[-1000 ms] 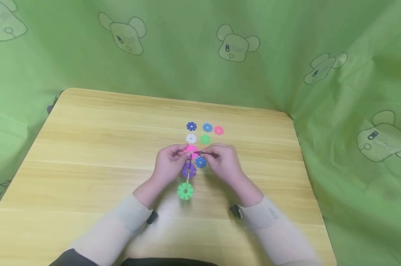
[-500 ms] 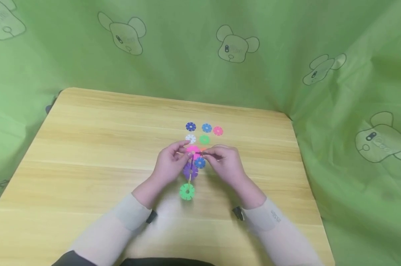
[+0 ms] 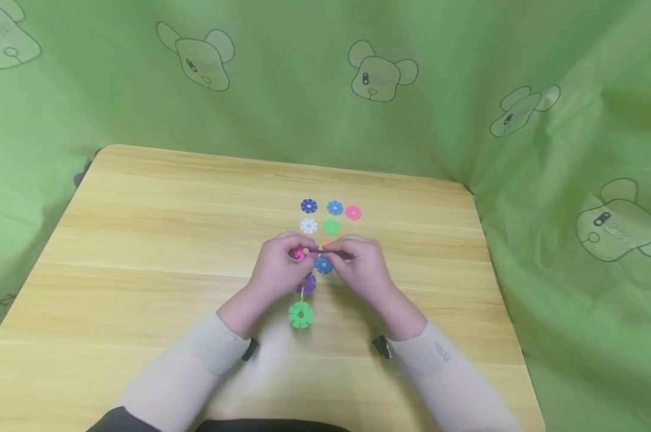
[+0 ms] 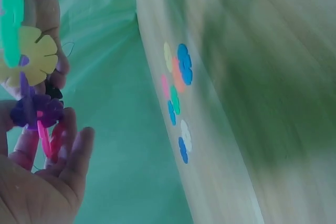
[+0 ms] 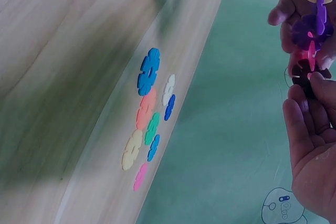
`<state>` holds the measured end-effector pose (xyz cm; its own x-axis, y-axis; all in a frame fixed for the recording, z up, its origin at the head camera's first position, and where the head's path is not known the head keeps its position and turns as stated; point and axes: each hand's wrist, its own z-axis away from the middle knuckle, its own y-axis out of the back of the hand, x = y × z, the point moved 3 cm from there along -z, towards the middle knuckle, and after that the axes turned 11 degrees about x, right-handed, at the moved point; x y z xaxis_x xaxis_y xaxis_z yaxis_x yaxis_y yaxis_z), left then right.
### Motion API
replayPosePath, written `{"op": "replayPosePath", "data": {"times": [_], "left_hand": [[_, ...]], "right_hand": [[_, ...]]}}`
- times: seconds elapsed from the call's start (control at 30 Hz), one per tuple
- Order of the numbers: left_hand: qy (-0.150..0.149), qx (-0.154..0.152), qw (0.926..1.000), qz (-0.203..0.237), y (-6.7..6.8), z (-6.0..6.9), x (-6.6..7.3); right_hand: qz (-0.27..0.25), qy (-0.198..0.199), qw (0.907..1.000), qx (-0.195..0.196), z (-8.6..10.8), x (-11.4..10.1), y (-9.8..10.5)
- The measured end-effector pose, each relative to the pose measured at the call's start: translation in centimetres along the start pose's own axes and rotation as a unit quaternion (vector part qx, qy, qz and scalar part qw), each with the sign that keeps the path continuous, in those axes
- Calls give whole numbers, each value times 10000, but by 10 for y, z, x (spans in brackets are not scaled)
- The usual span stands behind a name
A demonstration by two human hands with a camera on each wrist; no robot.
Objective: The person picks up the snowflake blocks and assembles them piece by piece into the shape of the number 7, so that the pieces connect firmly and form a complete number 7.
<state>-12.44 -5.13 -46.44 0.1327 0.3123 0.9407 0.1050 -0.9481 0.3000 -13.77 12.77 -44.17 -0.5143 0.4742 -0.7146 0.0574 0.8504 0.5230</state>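
Observation:
A chain of slotted plastic flower discs hangs between my hands above the table. It runs from a green disc point(image 3: 293, 317) through a yellow disc point(image 4: 44, 56) and a purple disc point(image 3: 309, 284) to a dark purple disc point(image 4: 50, 107), a pink disc point(image 3: 298, 254) and a black disc point(image 5: 301, 73). My left hand point(image 3: 281, 264) holds the chain near the dark purple and pink discs, which its fingers partly cover. Opposite it, my right hand point(image 3: 364, 264) pinches the black disc between thumb and fingers. The black disc meets the pink one.
Several loose discs lie flat on the wooden table point(image 3: 168, 240) beyond the hands: dark blue point(image 3: 303, 206), light blue point(image 3: 330, 209), pink point(image 3: 349, 213), white point(image 3: 303, 227), green point(image 3: 327, 228) and blue point(image 3: 320, 267). Orange point(image 5: 145, 109) and pale yellow point(image 5: 131, 150) discs show in the right wrist view. A green curtain point(image 3: 293, 120) stands behind.
The left fingers have moved right, up to the right fingertips. The pink disc, which faced the head camera earlier, has turned and is now mostly covered by the left hand.

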Motion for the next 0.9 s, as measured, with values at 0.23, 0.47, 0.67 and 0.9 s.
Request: {"op": "replayPosePath", "data": {"times": [0.23,0.47,0.67,0.9], "left_hand": [[617,69,9980,-75,3,3,-3],[701,309,9971,35,10,4,-9],[738,412,9964,-6,11,5,-14],[818,401,9958,26,12,6,-18]], "right_hand": [[393,-408,9978,-349,-3,11,8],[691,-394,9968,-50,-12,29,27],[1279,-793,9885,-135,-19,53,32],[1306,-1761,9745,-468,-21,78,29]]}}
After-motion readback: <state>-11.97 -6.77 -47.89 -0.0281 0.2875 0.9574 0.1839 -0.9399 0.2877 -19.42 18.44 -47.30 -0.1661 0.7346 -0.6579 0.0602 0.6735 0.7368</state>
